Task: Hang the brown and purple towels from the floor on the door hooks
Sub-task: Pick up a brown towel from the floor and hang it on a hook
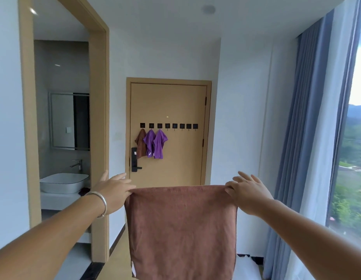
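Left hand (pixel 112 191): arm stretched forward, silver bangle (pixel 101 201) on the wrist; thumb and forefinger pinch the top left corner of the brown towel (pixel 180 229), other fingers spread forward.
Right hand (pixel 249 194): arm stretched forward; pinches the top right corner, remaining fingers fanned out.
Brown towel: held up flat between both hands, top edge taut and level, body hanging straight down; small white tag at lower left corner.
Door (pixel 168 110): closed, tan, well ahead of the hands; dark lock (pixel 134 159) on its left side.
Hooks (pixel 168 126): row of eight black squares across the door.
Hung towels: one small brown towel (pixel 141 145) on the leftmost hook, two purple towels (pixel 155 144) on the next two; five hooks to the right bare.
Room: white walls; bathroom opening to the left with white basin (pixel 64 182), tap and mirror (pixel 69 121); blue curtain (pixel 309 138) and window to the right, green hills outside.
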